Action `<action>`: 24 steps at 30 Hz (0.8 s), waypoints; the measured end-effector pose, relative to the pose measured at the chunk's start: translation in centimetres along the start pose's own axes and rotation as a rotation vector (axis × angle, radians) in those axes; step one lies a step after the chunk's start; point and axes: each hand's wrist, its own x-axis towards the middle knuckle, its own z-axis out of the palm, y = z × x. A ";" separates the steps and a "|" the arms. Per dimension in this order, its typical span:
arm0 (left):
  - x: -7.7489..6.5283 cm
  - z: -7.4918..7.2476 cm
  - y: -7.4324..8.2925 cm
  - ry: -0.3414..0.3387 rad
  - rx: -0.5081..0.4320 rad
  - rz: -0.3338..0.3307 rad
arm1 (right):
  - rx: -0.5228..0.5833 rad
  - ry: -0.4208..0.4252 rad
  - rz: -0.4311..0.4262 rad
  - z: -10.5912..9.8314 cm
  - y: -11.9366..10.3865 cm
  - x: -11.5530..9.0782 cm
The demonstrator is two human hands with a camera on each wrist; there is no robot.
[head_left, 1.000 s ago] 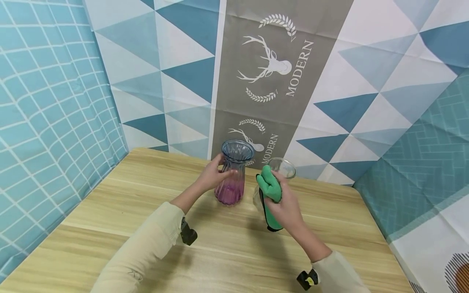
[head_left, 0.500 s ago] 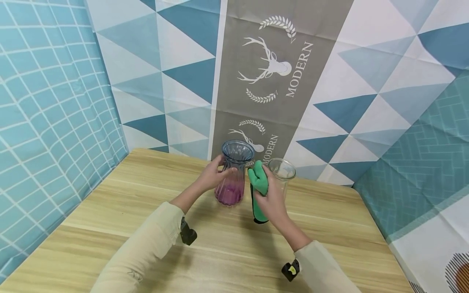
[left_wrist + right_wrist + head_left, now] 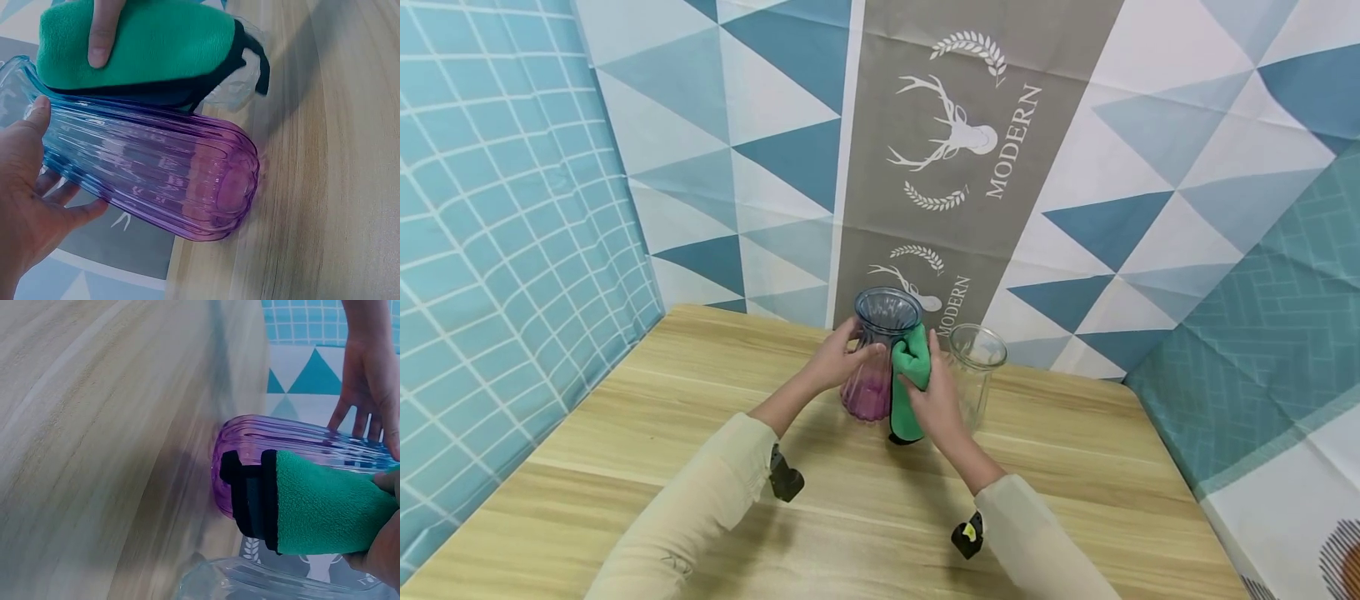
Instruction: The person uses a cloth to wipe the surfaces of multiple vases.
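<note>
A ribbed glass vase (image 3: 867, 393), blue at the flared rim and fading to pink at the base, stands upright near the table's back edge. My left hand (image 3: 833, 362) holds it around the neck, thumb on the near side and fingers behind, as the left wrist view shows. Folded green cloth (image 3: 908, 417) with black edging is gripped in my right hand (image 3: 940, 402), its thumb pressed on top. In the left wrist view the cloth (image 3: 144, 44) lies along the vase's side and seems to touch it. It hides part of the vase (image 3: 287, 440) in the right wrist view.
A clear glass vase (image 3: 976, 387) stands just right of my right hand. Both vases are on a wood-grain table (image 3: 850, 517), close to the patterned cloth backdrop (image 3: 790, 167) behind. Blue tiled sheeting (image 3: 512, 233) borders the left side.
My right hand has moved left with the green cloth, from in front of the clear vase to the blue-and-pink vase's right side. My left hand and both vases look unmoved.
</note>
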 end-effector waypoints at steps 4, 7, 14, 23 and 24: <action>0.0 0.0 0.0 -0.004 -0.006 -0.002 | -0.025 -0.018 -0.002 0.5 0.2 0.3; 0.0 0.0 0.0 -0.004 -0.005 -0.004 | -0.069 -0.029 -0.043 0.8 0.5 0.4; 0.0 -0.1 0.1 -0.010 0.028 -0.023 | -0.143 -0.060 -0.103 1.4 1.6 0.1; 0.0 -0.2 0.1 -0.011 0.020 -0.004 | -0.239 -0.183 -0.068 1.5 2.5 -0.9; 0.0 -0.2 0.1 -0.012 0.020 -0.001 | -0.238 -0.189 -0.061 1.4 2.5 -1.0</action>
